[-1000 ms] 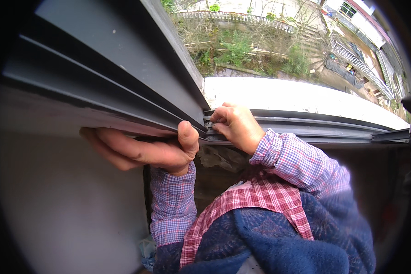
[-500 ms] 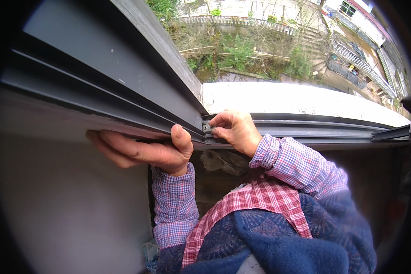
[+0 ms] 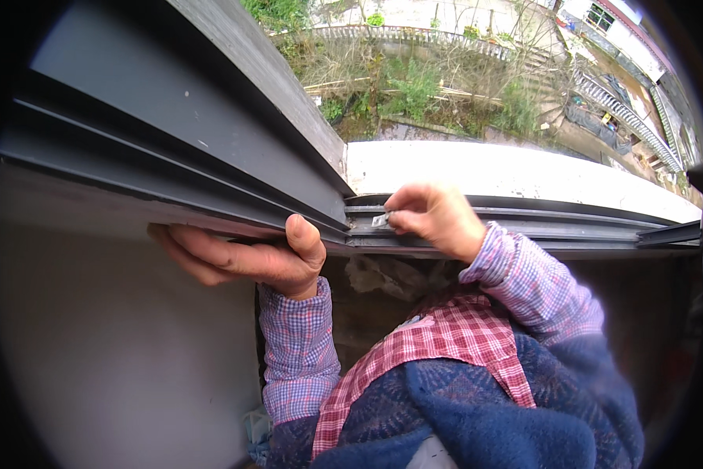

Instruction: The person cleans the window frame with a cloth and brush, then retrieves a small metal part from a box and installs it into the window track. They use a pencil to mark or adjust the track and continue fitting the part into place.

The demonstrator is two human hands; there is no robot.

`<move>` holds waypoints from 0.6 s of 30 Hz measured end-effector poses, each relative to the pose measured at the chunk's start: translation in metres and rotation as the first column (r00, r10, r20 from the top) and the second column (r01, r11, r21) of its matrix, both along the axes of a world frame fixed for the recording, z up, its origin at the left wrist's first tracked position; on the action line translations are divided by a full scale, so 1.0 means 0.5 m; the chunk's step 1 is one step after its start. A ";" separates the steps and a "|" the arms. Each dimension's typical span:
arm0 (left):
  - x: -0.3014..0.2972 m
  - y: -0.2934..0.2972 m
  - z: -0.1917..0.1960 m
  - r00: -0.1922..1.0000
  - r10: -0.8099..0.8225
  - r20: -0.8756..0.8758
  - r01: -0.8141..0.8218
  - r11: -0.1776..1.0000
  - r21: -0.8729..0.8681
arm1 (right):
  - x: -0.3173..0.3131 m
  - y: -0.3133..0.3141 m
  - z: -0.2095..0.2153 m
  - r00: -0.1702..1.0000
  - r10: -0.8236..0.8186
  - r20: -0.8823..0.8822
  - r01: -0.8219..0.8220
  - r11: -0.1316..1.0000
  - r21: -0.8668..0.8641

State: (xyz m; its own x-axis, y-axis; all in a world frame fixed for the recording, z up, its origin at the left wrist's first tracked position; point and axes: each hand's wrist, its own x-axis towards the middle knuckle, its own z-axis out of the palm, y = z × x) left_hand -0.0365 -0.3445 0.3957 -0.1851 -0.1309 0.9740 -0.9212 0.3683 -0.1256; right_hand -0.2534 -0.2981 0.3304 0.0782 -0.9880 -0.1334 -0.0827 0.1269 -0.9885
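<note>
Between the thumb and fingertips of my right hand (image 3: pixel 443 221) is a small grey-white piece (image 3: pixel 380 220), too small to make out its kind. It hangs just over the dark grey window track (image 3: pixel 547 222), a little right of the corner. My left hand (image 3: pixel 273 264) lies with its fingers stretched along the underside of the dark upright window frame (image 3: pixel 203 129). Its thumb points up by the frame's edge, and the fingertips are partly hidden behind the wall edge.
Outside the track runs a white ledge (image 3: pixel 476 166), with shrubs (image 3: pixel 410 90) and a railing (image 3: pixel 629 109) far below. A pale wall (image 3: pixel 125 328) fills the lower left. A dark bar (image 3: pixel 670 233) crosses the track at the right. Crumpled clear plastic (image 3: pixel 379 277) lies under the track.
My right hand has drawn back to the right from the frame corner, bringing the small grey-white piece along in its pinch. My left hand has stayed almost in place.
</note>
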 end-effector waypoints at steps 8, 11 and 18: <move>0.002 -0.002 0.001 1.000 -0.017 -0.017 0.017 1.000 -0.005 | 0.051 0.011 -0.025 0.838 -0.156 -0.523 -0.132 0.872 -0.471; 0.008 0.000 0.004 1.000 -0.022 0.016 0.022 1.000 0.021 | 0.075 0.007 -0.018 0.829 -0.161 -0.536 -0.109 0.893 -0.436; 0.015 0.002 0.003 0.999 -0.047 0.008 0.046 0.997 0.067 | 0.102 -0.013 -0.035 0.837 -0.142 -0.528 -0.123 0.892 -0.435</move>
State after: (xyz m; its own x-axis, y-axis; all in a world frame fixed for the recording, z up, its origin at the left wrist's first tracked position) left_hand -0.0289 -0.3435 0.3974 -0.2020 -0.1870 0.9614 -0.9017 0.4186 -0.1081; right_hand -0.2023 -0.3048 0.3127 0.1160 -0.9497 0.2910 -0.6112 -0.2992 -0.7327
